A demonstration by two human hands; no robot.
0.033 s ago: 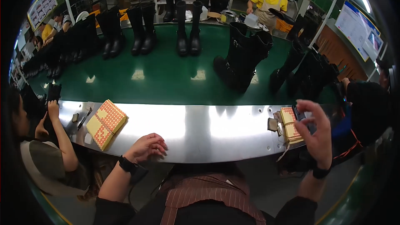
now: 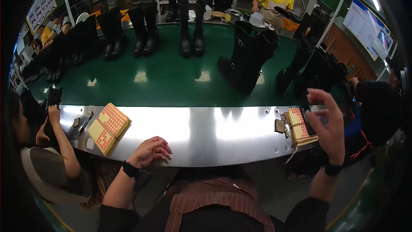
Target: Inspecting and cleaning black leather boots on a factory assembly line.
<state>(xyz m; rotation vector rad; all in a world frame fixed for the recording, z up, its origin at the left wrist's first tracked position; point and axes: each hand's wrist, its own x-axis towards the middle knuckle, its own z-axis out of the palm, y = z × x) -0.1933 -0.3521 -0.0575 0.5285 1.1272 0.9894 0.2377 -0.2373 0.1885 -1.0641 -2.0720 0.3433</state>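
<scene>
My left hand (image 2: 151,151) hovers over the near edge of the metal strip, fingers loosely curled and slightly apart, with nothing in them. To its left lies a banded stack of yellow cards with red patterns (image 2: 109,129). Farther right, my right hand (image 2: 328,126) is raised, thumb and fingers apart, holding nothing. Just left of it on the metal sits a second yellow-and-red stack (image 2: 298,124), with a dark phone-like object (image 2: 307,122) at its right side. A small brownish block (image 2: 280,126) lies beside that stack.
Beyond the metal strip (image 2: 204,137) runs a green work surface (image 2: 171,86). Black boots stand along it, including a large buckled pair (image 2: 246,58) and a slim pair (image 2: 192,32). People sit close on both sides; a person in yellow (image 2: 274,2) works across from me.
My right hand has risen a little, away from the near edge. My left hand stays almost where it was. The whole view has shifted slightly.
</scene>
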